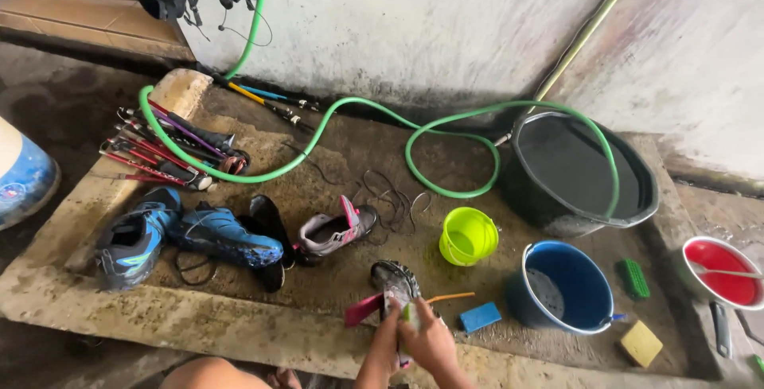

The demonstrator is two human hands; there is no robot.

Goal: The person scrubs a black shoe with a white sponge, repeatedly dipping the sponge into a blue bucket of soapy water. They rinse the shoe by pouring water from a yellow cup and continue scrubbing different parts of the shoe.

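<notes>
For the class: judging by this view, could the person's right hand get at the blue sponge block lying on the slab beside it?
Probably yes. The right hand is on the shoe, and the blue sponge block lies just to its right on the bare concrete slab, with nothing between them.

An outdoor home washing spot: a wet concrete slab (239, 309) against a stained wall (414, 23), with a green hose (358, 106), buckets (561, 285) and muddy shoes (215, 234).

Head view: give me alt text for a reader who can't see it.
Both hands, left hand and right hand, grip a muddy shoe on a wet concrete slab. Blue shoes, a green hose, a lime cup and a blue bucket lie around.
</notes>
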